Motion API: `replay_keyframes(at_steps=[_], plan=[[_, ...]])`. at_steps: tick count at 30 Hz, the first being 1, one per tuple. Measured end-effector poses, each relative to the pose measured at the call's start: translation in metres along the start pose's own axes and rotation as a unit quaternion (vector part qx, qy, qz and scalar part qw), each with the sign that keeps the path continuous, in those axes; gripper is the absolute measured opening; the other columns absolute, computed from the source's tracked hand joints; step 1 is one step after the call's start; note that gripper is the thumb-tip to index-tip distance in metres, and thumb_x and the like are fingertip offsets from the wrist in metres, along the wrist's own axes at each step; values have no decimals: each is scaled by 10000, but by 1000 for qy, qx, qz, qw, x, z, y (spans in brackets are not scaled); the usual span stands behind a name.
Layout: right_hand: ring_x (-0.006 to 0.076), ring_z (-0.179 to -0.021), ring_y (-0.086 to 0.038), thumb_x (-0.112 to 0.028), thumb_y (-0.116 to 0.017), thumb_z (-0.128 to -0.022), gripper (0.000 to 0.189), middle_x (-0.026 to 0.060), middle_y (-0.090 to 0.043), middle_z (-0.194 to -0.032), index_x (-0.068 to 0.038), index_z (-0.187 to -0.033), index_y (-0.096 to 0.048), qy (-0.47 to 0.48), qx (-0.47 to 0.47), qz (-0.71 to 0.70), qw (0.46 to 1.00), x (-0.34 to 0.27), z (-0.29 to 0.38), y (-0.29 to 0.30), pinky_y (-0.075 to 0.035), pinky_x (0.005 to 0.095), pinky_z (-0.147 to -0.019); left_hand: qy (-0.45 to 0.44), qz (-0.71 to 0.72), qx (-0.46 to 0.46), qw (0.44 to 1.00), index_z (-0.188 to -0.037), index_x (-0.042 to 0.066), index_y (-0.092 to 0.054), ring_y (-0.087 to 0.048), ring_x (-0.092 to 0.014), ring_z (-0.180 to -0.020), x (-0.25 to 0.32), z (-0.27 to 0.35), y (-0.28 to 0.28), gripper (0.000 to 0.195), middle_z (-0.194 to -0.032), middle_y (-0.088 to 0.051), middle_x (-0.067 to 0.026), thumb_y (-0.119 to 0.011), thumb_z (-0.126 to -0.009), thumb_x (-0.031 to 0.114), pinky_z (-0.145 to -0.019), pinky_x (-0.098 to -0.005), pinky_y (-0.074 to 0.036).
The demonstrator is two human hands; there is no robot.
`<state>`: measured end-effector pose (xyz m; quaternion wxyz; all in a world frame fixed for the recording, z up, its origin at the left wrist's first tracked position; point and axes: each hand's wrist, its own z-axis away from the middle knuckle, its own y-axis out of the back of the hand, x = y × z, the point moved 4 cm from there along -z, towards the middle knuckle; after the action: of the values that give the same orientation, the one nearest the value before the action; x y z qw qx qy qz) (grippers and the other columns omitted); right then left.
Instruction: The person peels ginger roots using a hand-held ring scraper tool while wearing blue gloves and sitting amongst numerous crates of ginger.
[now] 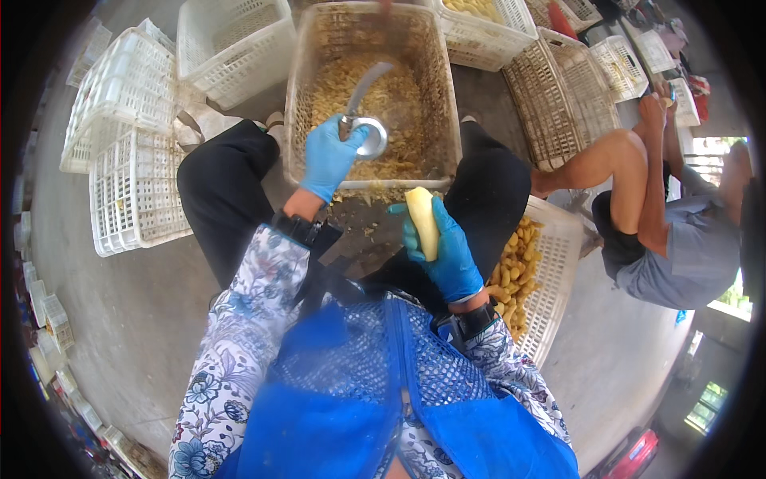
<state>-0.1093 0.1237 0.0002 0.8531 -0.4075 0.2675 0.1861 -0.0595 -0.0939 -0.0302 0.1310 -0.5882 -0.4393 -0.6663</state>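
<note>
My left hand (pixel 332 152), in a blue glove, is closed around a metal tool with a round ring (pixel 372 139) and a curved, blurred strip or blade extending away from it. It is held over the near part of a large plastic crate (pixel 447 120) with yellowish peelings (pixel 395 90) inside. My right hand (pixel 441 245), also blue-gloved, grips a pale, peeled, elongated vegetable or fruit (pixel 422 221) upright, just short of the crate's near rim. Its fingers wrap around the lower part of the piece.
A crate of yellow-brown pieces (pixel 514 275) stands beside my right thigh. White crates (pixel 134 108) are stacked on the left, with another crate (pixel 233 48) beyond. Crates with pale pieces (pixel 473 9) and brown-stained crates (pixel 556 96) lie ahead right. A co-worker (pixel 664 227) sits at right.
</note>
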Motion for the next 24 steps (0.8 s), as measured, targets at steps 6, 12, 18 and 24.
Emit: replay_keyframes(at_steps=[6,12,18,24], plan=[[117,-692,-521,-314,-463,-992,371,26,-553,-909,-31,-1223,-523,228,44,365,901,7,-5,25,-449,202,-568,-34,86,-209,973,-963,68,-649,-601,-156,-635,68,64,-27,245,-697,-614,-123,-717,-811,249,-606,-317,-485],[120,-661,-514,-347,-459,-1002,337,41,-541,-835,-46,-1142,-515,33,35,-60,997,16,-2,24,-415,214,-534,-30,-23,-2,999,-950,102,-648,-651,-274,-652,4,9,-4,195,-720,-638,-143,-692,-824,244,-604,-359,-501],[99,-644,-494,-354,-479,-994,342,37,-525,-813,-39,-1119,-522,53,46,-42,997,8,-3,14,-396,197,-493,-142,41,-166,975,-996,76,-669,-678,-253,-651,59,54,-27,230,-787,-696,-130,-705,-807,202,-588,-357,-530],[98,-612,-460,-370,-491,-984,382,33,-494,-798,-24,-1145,-510,-43,-23,-217,975,13,-6,10,-378,196,-463,-33,-8,15,999,-995,33,-660,-672,-193,-668,13,9,5,233,-781,-697,-117,-696,-811,171,-582,-321,-519]])
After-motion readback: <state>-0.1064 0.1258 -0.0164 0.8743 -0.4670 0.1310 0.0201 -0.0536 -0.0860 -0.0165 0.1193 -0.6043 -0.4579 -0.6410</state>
